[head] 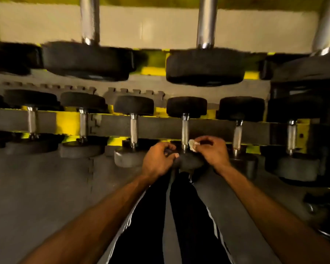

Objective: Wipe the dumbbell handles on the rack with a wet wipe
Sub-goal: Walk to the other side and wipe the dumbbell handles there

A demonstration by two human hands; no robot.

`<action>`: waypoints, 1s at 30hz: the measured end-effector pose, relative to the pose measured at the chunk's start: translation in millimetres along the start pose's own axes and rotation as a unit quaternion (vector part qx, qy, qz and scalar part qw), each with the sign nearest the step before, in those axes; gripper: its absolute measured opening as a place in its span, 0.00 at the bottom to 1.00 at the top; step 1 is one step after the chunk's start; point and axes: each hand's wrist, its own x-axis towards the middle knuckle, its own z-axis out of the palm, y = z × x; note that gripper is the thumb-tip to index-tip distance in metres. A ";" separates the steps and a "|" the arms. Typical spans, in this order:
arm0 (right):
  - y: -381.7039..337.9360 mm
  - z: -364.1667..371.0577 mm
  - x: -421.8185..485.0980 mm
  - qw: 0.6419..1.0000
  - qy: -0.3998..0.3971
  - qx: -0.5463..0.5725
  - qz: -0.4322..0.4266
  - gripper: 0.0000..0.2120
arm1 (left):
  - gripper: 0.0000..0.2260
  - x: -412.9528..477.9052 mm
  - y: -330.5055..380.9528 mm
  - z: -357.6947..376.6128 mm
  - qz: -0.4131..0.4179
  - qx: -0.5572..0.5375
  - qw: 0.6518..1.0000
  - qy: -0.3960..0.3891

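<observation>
The wiping of one lower-row dumbbell handle (184, 130) looks just about to begin, or to be at its bottom end. The right hand (212, 151) pinches a small crumpled wet wipe (193, 145) between thumb and fingertips, just beside the right of that handle near its lower collar; blur makes it impossible to tell whether it touches. The left hand (157, 161) sits to the handle's left, fingers curled round the edge of the near head (192, 161), apparently steadying the weight. The next move probably calls for wrapping the wipe round the knurled steel and running it up towards the far head, while the left hand stops the dumbbell rolling in the yellow rack (67, 121). Neighbouring handles (134, 128) stand to either side of this one and appear yet to be done or checked. Above it a row of larger dumbbells (205, 65) overhangs, which may crowd the upward stroke. Below it are the grey floor mat (36, 187) and the person's dark-trousered legs (189, 216).
</observation>
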 end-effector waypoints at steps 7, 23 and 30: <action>80.6 27.3 94.3 0.939 -0.137 -0.274 -0.156 0.08 | 0.13 38.3 -77.3 69.5 0.080 0.039 0.995 0.045; 17.5 134.9 136.9 0.519 -0.386 -0.753 -0.124 0.06 | 0.13 51.1 -119.4 89.2 0.107 -0.009 0.991 0.076; 30.1 113.0 140.2 0.641 -0.392 -0.621 -0.223 0.15 | 0.14 52.3 -124.3 95.5 0.106 -0.033 0.990 0.092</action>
